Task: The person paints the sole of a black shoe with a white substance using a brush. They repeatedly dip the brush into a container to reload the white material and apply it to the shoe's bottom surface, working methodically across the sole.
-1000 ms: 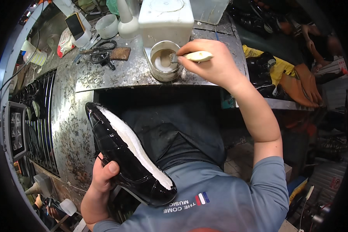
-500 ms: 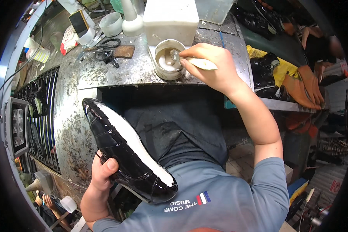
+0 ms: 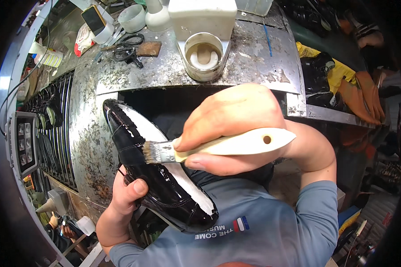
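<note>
A glossy black shoe (image 3: pixel 140 184) with a broad white strip along its bottom side lies tilted in front of me. My left hand (image 3: pixel 128 192) grips it from the left, thumb on the upper and the other fingers mostly hidden. In my right hand (image 3: pixel 236 113) is a flat paintbrush (image 3: pixel 243 143) with a cream handle, pinched near its metal band. Its bristles are over the shoe near where black meets white; whether they touch I cannot tell. Beyond, at the bench's front edge, stands a round pot (image 3: pixel 203 73) with pale liquid inside.
A white container (image 3: pixel 202 20) stands behind the pot on the stained metal bench (image 3: pixel 249 66). Scissors (image 3: pixel 129 46), a brown block (image 3: pixel 149 49) and a phone (image 3: pixel 93 20) are at the left. Orange gloves (image 3: pixel 358 100) and black shoes lie at the right. A lamp (image 3: pixel 26 142) is far left.
My right hand has brought the brush from inside the pot back toward me, over the shoe. The left hand still holds the shoe. The view has shifted slightly.
</note>
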The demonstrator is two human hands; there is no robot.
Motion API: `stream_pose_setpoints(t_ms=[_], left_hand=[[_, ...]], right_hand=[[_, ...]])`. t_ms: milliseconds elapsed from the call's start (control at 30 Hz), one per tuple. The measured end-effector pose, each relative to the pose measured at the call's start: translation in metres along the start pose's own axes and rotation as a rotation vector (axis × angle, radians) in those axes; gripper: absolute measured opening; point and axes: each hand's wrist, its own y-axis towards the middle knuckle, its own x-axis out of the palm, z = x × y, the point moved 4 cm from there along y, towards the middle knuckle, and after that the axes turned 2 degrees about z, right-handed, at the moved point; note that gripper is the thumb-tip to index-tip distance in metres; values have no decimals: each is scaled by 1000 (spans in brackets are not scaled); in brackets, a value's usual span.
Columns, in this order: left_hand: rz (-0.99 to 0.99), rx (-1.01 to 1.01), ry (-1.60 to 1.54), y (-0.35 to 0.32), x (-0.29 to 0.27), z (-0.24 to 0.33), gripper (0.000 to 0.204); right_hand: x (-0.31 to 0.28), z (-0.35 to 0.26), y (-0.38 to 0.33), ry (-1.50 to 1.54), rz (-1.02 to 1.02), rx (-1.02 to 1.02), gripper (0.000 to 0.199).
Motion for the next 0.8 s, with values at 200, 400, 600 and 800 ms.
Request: stream_pose_setpoints(t_ms=[200, 400, 600, 800], left_hand=[[36, 35, 48, -2, -11, -2, 75], [89, 66, 59, -1, -20, -3, 72], [92, 79, -19, 5, -34, -19, 68], [-30, 81, -447, 9, -58, -58, 60]], right_hand=[[1, -6, -4, 94, -120, 63, 18], [-1, -15, -15, 228, -227, 144, 9], [-4, -25, -15, 252, -322, 206, 9], [-9, -30, -10, 267, -375, 191, 10]])
